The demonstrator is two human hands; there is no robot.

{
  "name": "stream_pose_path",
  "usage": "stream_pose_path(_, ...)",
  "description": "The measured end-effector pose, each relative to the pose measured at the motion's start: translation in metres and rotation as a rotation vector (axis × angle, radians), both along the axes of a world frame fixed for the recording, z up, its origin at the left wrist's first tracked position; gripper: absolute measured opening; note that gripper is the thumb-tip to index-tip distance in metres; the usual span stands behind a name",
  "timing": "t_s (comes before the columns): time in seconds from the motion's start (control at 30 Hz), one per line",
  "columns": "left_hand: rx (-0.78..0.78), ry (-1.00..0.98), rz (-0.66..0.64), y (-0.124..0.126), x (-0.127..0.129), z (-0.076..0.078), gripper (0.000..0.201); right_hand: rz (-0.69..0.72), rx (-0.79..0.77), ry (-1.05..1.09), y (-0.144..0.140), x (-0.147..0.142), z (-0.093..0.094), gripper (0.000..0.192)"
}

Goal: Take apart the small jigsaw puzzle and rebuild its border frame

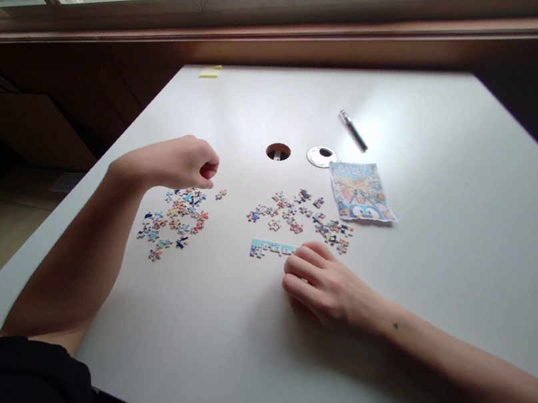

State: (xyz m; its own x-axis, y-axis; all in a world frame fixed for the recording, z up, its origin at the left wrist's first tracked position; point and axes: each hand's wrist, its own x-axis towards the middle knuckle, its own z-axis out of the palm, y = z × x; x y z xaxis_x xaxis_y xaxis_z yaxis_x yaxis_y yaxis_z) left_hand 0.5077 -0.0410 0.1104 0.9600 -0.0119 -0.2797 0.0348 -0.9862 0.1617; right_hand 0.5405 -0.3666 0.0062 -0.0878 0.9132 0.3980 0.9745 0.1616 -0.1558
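Note:
My left hand [188, 161] is curled into a fist just above the left pile of jigsaw pieces [177, 211]. Whatever its fingers may hold is hidden. A single loose jigsaw piece [221, 194] lies to the right of that fist. On the near side of the table, my right hand [318, 279] rests with bent fingers at the right end of a joined strip of puzzle [265, 247], light blue along its top. The fingertips cover that end, and what is under them cannot be seen. Beyond the strip spreads a second group of jigsaw pieces [290, 211].
A printed picture sheet [364, 192] lies right of the pieces. Behind it are a marker pen [353, 130], a round metal cover [313, 159] and a cable hole [278, 152] in the white table [433, 185]. A yellow sticky note [210, 71] is at the far left edge.

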Motion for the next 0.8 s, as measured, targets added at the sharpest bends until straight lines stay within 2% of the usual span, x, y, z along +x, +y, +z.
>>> stream_pose_path(0.4, 0.030, 0.063, 0.019, 0.0007, -0.0003, 0.0012, 0.017, 0.007, 0.002, -0.001, 0.0000, -0.0004, -0.0012, 0.018)
stream_pose_path(0.8, 0.089, 0.038, -0.047, -0.0003, 0.0011, -0.0005, 0.016, 0.009, 0.005, 0.016, -0.0025, -0.0061, -0.0016, 0.019)
